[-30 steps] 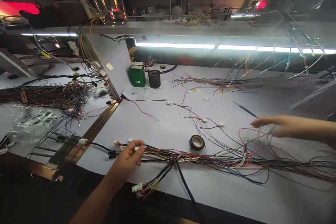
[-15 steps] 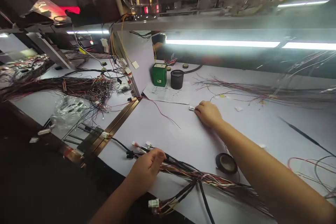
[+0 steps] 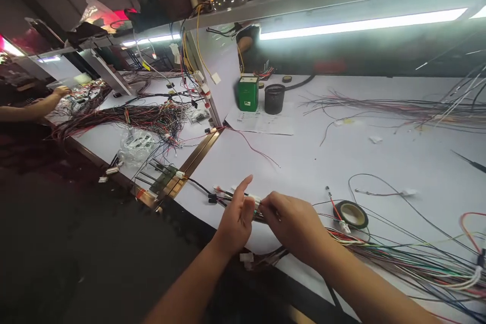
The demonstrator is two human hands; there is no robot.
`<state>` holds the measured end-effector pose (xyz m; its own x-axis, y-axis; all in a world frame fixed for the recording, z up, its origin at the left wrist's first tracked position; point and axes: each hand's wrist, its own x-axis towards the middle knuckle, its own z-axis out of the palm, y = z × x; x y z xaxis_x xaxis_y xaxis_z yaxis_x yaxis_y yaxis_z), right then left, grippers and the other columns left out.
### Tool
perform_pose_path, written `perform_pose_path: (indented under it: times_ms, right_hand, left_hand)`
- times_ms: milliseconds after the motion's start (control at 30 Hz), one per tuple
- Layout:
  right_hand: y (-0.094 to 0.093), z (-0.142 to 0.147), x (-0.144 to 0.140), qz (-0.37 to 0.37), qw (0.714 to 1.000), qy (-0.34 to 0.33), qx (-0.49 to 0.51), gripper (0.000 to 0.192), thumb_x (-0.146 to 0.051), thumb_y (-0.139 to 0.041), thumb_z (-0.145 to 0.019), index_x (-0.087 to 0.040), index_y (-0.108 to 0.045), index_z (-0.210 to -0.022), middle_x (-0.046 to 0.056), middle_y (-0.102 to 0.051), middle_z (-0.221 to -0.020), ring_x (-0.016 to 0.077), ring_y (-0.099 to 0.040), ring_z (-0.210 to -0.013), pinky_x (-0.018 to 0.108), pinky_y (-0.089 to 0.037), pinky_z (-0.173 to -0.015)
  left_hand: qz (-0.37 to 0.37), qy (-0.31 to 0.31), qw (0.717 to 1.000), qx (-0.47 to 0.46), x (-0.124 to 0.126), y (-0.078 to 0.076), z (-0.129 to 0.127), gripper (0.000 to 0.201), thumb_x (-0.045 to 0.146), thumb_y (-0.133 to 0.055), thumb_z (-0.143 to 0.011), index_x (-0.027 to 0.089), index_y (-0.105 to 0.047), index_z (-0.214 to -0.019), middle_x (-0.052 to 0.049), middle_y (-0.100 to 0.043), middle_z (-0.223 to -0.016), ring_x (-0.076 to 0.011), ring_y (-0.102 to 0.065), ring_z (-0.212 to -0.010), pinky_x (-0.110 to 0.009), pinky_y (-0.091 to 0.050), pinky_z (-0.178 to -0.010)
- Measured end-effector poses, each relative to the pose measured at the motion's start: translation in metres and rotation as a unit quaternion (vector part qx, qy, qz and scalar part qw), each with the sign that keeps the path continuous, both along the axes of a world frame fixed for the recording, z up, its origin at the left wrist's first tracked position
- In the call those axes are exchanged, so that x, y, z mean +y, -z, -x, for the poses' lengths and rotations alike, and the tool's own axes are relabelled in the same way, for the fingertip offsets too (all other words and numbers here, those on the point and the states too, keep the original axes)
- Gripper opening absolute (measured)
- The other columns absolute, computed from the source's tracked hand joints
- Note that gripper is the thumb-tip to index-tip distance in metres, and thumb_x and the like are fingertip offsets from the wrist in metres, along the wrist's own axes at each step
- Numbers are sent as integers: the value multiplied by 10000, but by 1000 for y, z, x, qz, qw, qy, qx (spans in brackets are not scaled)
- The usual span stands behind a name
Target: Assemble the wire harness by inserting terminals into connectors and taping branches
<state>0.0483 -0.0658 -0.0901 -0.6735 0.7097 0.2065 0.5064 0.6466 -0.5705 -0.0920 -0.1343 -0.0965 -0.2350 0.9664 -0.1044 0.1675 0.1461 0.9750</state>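
Observation:
My left hand (image 3: 236, 220) is at the left end of a wire harness (image 3: 364, 245), its thumb raised and apart from the fingers. Right against it, my right hand (image 3: 290, 223) pinches a small white connector (image 3: 255, 200), partly hidden by the fingers. Black and white plugs, among them a black plug (image 3: 212, 198), stick out to the left of my left hand. A black sleeved branch runs from there to a white plug (image 3: 179, 174). Below my hands, another white connector (image 3: 246, 257) hangs at the bench edge. My hands cover part of the harness.
A roll of black tape (image 3: 352, 214) lies right of my hands. Further back stand a green box (image 3: 248, 94) and a black mesh cup (image 3: 274, 99) on paper. Loose wires (image 3: 379, 106) spread at the back right. At far left, another person's hand (image 3: 61, 91) reaches over wires.
My right hand has come back left and toward me, bringing the white connector from the table to my left hand. The view has shifted, and another person's arm shows at far left.

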Motion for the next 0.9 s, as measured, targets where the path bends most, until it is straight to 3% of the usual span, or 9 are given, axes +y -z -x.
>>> perform_pose_path:
  times_ms: [100,167,300,433,600,700,800,900]
  right_hand:
    - [1,-6,3,37,999,-6,5,148,-271,-473,-890,-240,-556,-772,-28,-642,-665,134,-547,-560,241,-297,-510]
    - [-3,-9,4,46,999,-7,7,155,-270,-478,-890,-242,-568,-767,-30,-632,-662,134,-542,-569,243,-320,-522]
    - [-8,-10,4,48,998,-14,38,164,-263,-461,-911,-248,-601,-826,3,-639,-823,149,-573,-710,257,-393,-602]
    - [-9,-9,3,61,996,-19,60,187,-267,-447,-924,-238,-613,-843,24,-640,-861,174,-581,-801,290,-436,-687]
    - [1,-14,-3,124,990,-56,44,272,-281,-443,-927,-266,-574,-1165,47,-667,-1001,209,-614,-899,329,-463,-752]
    - [10,-22,-4,141,986,-65,67,357,-266,-415,-934,-266,-531,-1272,59,-647,-960,198,-604,-876,327,-465,-762]
    - [15,-33,1,232,964,-79,106,348,-317,-389,-952,-278,-582,-1239,35,-636,-885,167,-590,-823,299,-461,-753]
    - [16,-45,11,355,922,-94,118,309,-354,-455,-923,-269,-653,-1143,22,-663,-971,167,-597,-884,286,-458,-784]
  left_hand:
    - [1,-3,999,47,2,-3,0,589,606,-329,-892,175,-490,-1259,47,-363,-592,-121,-314,-521,-266,-344,-554]
    - [-2,-11,997,72,4,-4,-2,498,589,-337,-899,183,-563,-1080,24,-442,-648,-123,-370,-551,-266,-364,-584]
    - [-26,-24,995,90,8,-7,-7,391,523,-351,-924,184,-540,-970,-26,-542,-819,-151,-489,-726,-272,-404,-696]
    - [-30,-28,995,89,10,-7,-9,356,498,-359,-930,186,-530,-943,-17,-539,-787,-151,-502,-724,-272,-411,-697]
    - [-34,-44,990,128,11,-6,-7,303,444,-363,-943,192,-524,-891,-5,-548,-778,-145,-514,-740,-262,-407,-704]
    - [-40,-46,983,173,10,-4,-8,282,422,-371,-945,191,-528,-901,2,-532,-734,-139,-495,-684,-260,-391,-658]
    - [-54,-55,977,201,8,-1,-10,278,411,-368,-947,190,-531,-906,12,-513,-686,-132,-482,-637,-252,-381,-623]
    - [-65,-52,971,226,6,-1,-10,269,398,-366,-950,188,-529,-904,28,-483,-632,-121,-462,-581,-239,-368,-579]
